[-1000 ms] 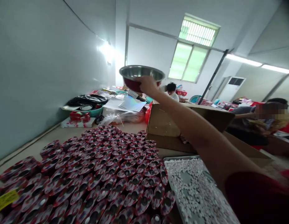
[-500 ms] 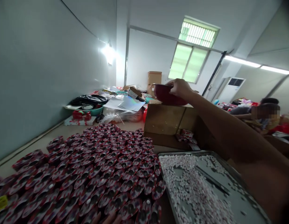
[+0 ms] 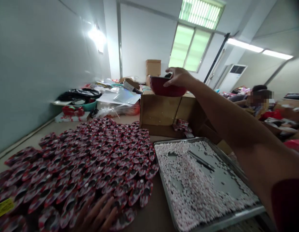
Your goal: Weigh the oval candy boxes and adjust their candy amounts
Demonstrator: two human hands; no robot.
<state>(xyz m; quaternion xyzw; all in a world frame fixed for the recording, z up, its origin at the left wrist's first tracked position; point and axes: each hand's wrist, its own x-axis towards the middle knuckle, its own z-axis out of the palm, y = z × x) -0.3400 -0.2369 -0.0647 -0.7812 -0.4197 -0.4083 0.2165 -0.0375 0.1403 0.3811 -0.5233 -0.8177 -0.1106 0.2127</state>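
Observation:
At the end of my outstretched arm, my right hand (image 3: 179, 78) grips the rim of a dark red bowl (image 3: 161, 87), thumb on the outer wall and fingers over the edge. The bowl is above an open cardboard box (image 3: 161, 109); whether it touches the box I cannot tell. My left hand (image 3: 98, 212) lies low in the view, fingers stretched out over the tops of many small red-and-white patterned cartons (image 3: 101, 161) with dark oval openings. Small white pellets lie on a few cartons. Beside them, a metal tray (image 3: 166, 206) holds many such pellets and a dark thin tool (image 3: 201, 161).
Inside the cardboard box lie a few patterned cartons (image 3: 182, 125). A yellow label (image 3: 4, 208) is at the lower left. Papers (image 3: 119, 96), plastic bags and a green basin (image 3: 88, 106) crowd the back of the table. A co-worker (image 3: 259, 95) is at the far right.
The view has tilted down and shifted right, so the scene sits higher and further left. More of my left hand shows on the cartons. My right hand still has the bowl.

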